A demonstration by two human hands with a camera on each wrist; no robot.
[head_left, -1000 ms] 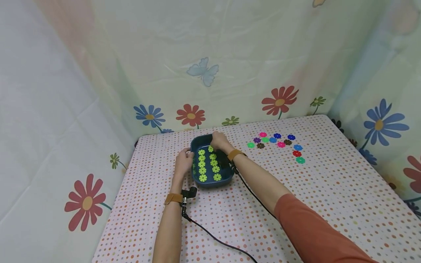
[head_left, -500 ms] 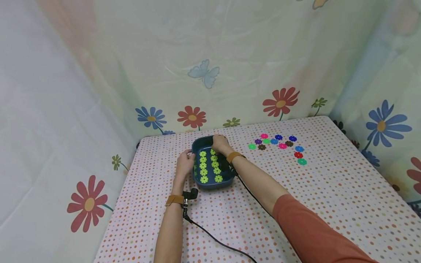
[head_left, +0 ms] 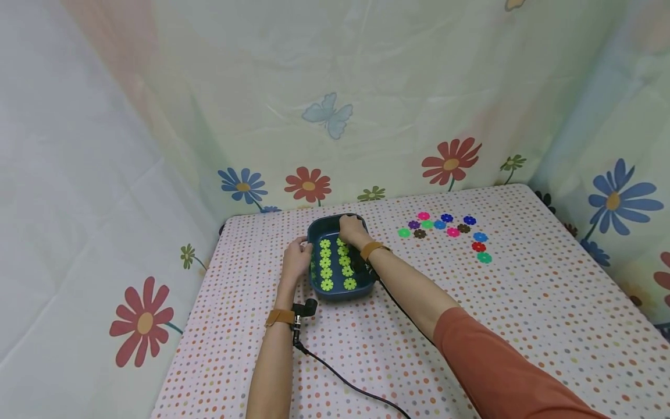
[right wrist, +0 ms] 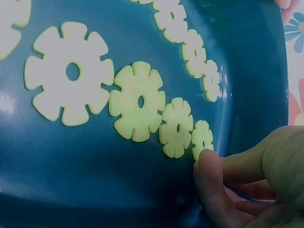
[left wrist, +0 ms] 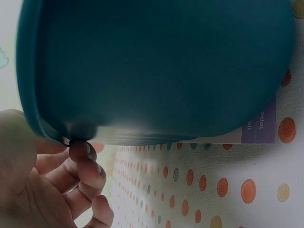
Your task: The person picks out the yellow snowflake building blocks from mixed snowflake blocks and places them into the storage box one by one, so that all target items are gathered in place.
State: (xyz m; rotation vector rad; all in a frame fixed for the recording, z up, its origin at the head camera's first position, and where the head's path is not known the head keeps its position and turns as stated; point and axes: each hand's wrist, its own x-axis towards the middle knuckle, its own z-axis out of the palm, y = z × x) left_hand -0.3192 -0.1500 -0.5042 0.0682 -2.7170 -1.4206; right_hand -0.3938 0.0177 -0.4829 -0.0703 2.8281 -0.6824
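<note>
A dark teal basin point(head_left: 341, 295) holds yellow-green flower discs point(head_left: 326, 262) in two rows on its floor. My left hand point(head_left: 296, 261) grips the basin's left rim; in the left wrist view its fingertips point(left wrist: 81, 151) curl at the edge, below the outer wall point(left wrist: 152, 61). Inside the basin, toward the far right, my right hand point(head_left: 355, 230) works at the far end of the right row. Its thumb and curled fingers pinch the edge of the last flower disc point(right wrist: 203, 135), whose lower part they cover in the right wrist view.
Flower discs in pink, blue, purple, green, brown and red point(head_left: 452, 231) lie scattered right of the basin on the dotted cloth point(head_left: 419, 349). A printed sheet point(left wrist: 259, 126) pokes out beneath the basin. A black cable point(head_left: 340, 378) trails from the left wrist. Flowered curtains point(head_left: 251, 116) stand behind.
The head view shifts slightly. Both hands stay at the basin, with the right hand still at the far end of the right row; its last visible disc sits slightly nearer to me.
</note>
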